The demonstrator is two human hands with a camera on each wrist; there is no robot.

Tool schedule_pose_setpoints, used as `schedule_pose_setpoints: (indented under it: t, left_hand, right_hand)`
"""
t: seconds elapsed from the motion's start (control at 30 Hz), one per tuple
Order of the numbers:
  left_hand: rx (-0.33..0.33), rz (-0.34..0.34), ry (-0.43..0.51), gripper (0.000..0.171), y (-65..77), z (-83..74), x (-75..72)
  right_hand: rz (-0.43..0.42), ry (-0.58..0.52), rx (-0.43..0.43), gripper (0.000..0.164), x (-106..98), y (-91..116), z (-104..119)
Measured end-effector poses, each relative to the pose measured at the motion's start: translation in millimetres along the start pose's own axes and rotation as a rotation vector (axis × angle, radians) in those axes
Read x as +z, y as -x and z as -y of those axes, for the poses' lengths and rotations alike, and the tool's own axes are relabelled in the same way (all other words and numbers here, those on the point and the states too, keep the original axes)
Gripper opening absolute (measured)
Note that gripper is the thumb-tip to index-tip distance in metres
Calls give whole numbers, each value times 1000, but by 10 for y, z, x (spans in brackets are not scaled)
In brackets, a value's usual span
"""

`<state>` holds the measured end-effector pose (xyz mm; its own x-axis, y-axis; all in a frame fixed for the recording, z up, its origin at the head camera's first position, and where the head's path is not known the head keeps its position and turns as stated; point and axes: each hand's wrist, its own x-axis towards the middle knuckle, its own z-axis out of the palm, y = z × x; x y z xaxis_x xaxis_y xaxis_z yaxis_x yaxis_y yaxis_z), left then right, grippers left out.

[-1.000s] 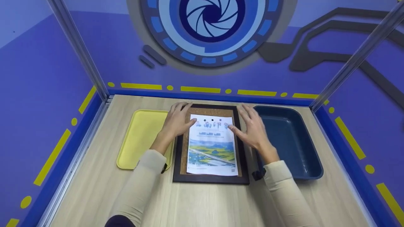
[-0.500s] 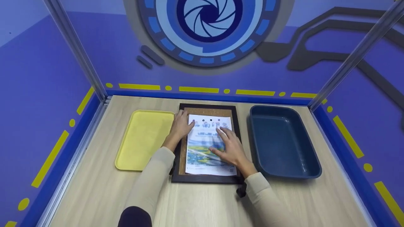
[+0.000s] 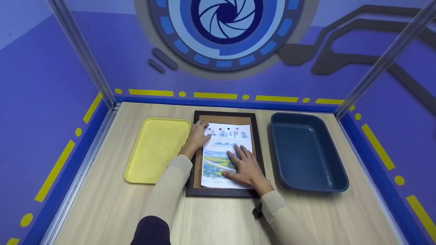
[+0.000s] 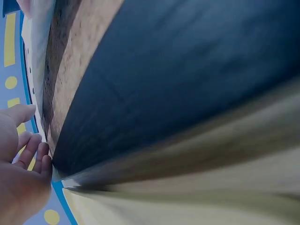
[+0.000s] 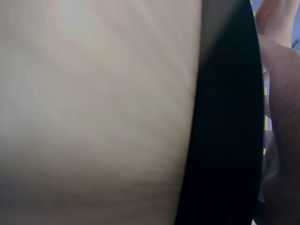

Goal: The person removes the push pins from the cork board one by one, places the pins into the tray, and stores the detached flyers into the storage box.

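A dark-framed cork board (image 3: 224,119) lies flat on the table, bearing a white printed poster (image 3: 215,160) with large characters and a landscape picture. Several small dots line the poster's top edge. My left hand (image 3: 197,136) rests at its upper left corner, thumb over the sheet; loosely bent fingers (image 4: 32,149) show beside the frame in the left wrist view. On the lower right half of the poster lies my right hand (image 3: 248,170), fingers spread. In the right wrist view, that hand (image 5: 286,103) is partly cut off beside the dark frame border (image 5: 229,117).
To the left of the board sits a shallow yellow tray (image 3: 158,149), partly behind the left forearm. A deep dark blue bin (image 3: 299,156) stands on the right. Purple panels (image 3: 204,83) with metal posts enclose the wooden table (image 3: 218,221) at the back and sides.
My right hand has moved left and down from the board's right border onto the poster and lies flatter. The left hand has shifted slightly down and right to the poster's corner.
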<state>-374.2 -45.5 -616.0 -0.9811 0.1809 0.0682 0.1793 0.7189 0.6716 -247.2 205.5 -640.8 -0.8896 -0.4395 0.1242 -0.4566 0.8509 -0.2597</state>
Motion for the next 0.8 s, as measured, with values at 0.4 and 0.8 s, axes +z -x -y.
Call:
schedule_pose_setpoints:
  t: [0.4,0.8]
  left_hand:
    - [31,-10,-52,30,-91,119,4]
    - [-28,-81,-77,12,-204,25,115]
  right_hand:
    - [-24,-74,-1,93,67,27,25]
    - [-3,-104,27,93,26,35,-12]
